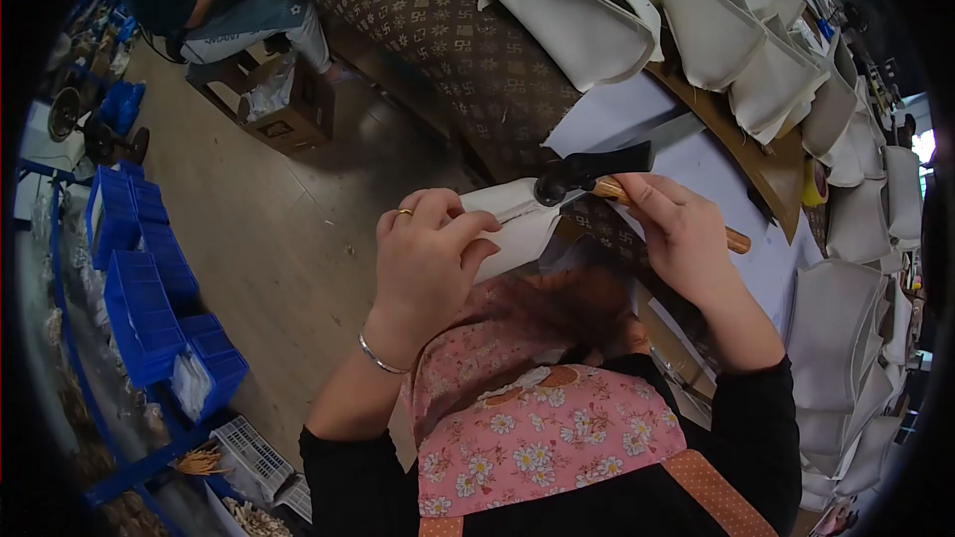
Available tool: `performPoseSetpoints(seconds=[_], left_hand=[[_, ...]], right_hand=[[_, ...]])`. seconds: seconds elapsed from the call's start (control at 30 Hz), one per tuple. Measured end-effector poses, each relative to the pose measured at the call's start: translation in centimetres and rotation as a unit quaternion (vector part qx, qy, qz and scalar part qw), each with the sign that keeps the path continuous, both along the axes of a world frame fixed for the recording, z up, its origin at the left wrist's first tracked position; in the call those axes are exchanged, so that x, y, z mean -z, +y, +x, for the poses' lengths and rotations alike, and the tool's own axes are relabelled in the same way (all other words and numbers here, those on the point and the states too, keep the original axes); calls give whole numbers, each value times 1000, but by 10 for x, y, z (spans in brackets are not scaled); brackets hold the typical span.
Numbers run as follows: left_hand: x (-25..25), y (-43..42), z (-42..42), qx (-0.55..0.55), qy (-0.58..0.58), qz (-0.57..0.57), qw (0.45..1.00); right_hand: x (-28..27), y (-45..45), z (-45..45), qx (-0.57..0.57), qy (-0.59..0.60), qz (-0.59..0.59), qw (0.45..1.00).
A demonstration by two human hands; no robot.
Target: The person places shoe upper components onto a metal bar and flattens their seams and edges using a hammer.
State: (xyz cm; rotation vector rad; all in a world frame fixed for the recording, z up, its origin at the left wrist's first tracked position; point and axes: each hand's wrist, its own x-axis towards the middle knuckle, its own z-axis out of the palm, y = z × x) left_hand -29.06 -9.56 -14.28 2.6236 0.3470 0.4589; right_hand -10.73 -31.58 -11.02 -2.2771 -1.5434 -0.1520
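Observation:
My left hand (pixel 428 257) grips a white leather-like piece (pixel 517 229) with a seam along it, held above my lap. Its fingers curl over the near side of the piece. In my right hand (pixel 681 234) is a hammer (pixel 595 171) with a black head and a wooden handle, the handle end sticking out past the palm. The hammer's rounded face rests on or just above the seam of the white piece; I cannot tell whether they touch. What lies under the white piece is partly hidden.
Stacks of whitish leather-like pieces (pixel 567 15) lie on a table with a brown patterned cloth (pixel 428 35). A white sheet (pixel 617 119) and brown board (pixel 741 129) lie nearby. Blue bins (pixel 144 313) stand left. Another person (pixel 229 10) sits by a cardboard box (pixel 293 114).

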Motion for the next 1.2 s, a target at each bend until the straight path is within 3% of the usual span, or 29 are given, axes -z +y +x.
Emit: performPoseSetpoints(seconds=[0.17, 0.23, 0.27, 0.33, 0.4, 0.5, 0.53, 0.6, 0.73, 0.77, 0.8, 0.87, 0.9, 1.2], left_hand=[[18, 0, -3, 23, -62, 10, 998], [22, 0, -3, 28, -73, 23, 997], [22, 0, -4, 32, -68, 16, 997], [21, 0, -4, 36, -66, 11, 997], [21, 0, -4, 40, -71, 10, 997], [23, 2, -4, 44, -77, -2, 996], [21, 1, -4, 43, -77, -5, 996], [17, 1, -4, 47, -53, -38, 997], [21, 2, -2, 39, -80, -34, 995], [22, 1, -2, 37, -85, -37, 995], [23, 1, -3, 35, -91, -40, 994], [21, 1, -4, 30, -89, -48, 994], [20, 1, -4, 28, -86, -54, 994], [18, 0, -19, -28, -88, -37, 995]], right_hand=[[-6, -9, -1, 13, -49, 12, 999], [5, -4, -9, 34, 30, 219, 975], [10, -2, -7, -22, 1, 232, 972], [-6, 1, -9, -22, 18, -42, 999], [-7, 1, -5, -11, 26, -2, 1000], [3, -2, -12, 32, 32, 243, 969], [2, -2, -12, 31, 32, 241, 970], [-2, -3, -12, -39, 13, 0, 999], [-24, 1, -10, 10, -58, -4, 998], [-10, 3, -10, -7, 3, 120, 993], [-6, 5, -12, -10, 4, 117, 993], [-4, 9, -17, -53, 19, 36, 998], [-7, 14, -25, -6, 32, -16, 999], [-26, 10, -10, -35, 1, -48, 998]])
